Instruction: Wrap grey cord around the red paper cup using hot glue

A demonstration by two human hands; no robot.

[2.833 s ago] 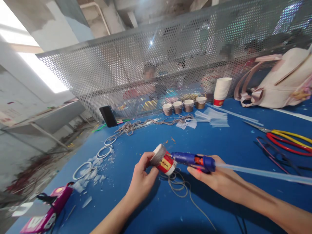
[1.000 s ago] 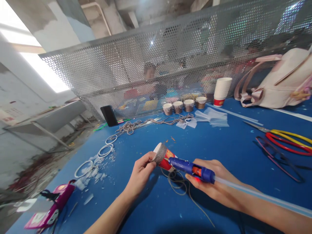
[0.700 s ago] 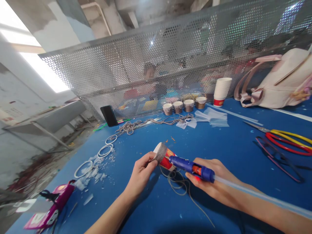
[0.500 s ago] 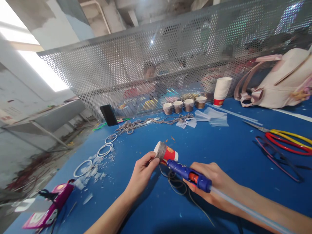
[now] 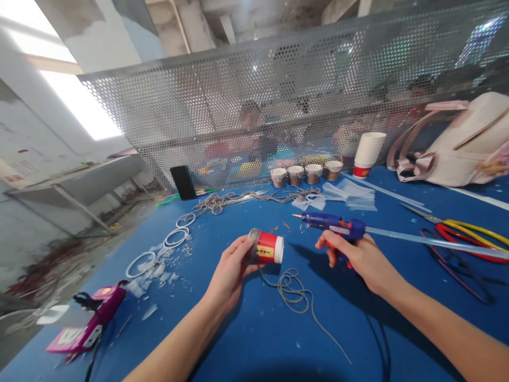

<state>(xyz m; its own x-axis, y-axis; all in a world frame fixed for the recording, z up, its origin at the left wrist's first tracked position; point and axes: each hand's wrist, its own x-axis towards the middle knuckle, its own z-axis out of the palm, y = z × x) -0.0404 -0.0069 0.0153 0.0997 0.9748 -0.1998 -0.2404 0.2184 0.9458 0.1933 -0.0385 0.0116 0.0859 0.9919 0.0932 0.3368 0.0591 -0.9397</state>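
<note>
My left hand (image 5: 230, 273) grips a red paper cup (image 5: 269, 247) lying on its side, its bottom end wrapped in grey cord. A loose coil of the same grey cord (image 5: 292, 289) trails from the cup onto the blue table (image 5: 246, 339). My right hand (image 5: 358, 257) holds a blue hot glue gun (image 5: 332, 225) with its nozzle pointing left, raised well to the right of the cup and apart from it. A clear glue stick (image 5: 429, 241) sticks out of the gun's back toward the right.
Several cord-wrapped cups (image 5: 304, 174) and a stack of white cups (image 5: 368, 154) stand by the perforated metal screen (image 5: 278, 101). Scissors (image 5: 457, 228), a pink bag (image 5: 457, 143), white rings (image 5: 175, 239), a phone (image 5: 183, 182) and a pink device (image 5: 89, 326) lie around. People sit behind the screen.
My right hand has lifted the glue gun away from the cup, up and to the right. The cup has turned so its red side faces me.
</note>
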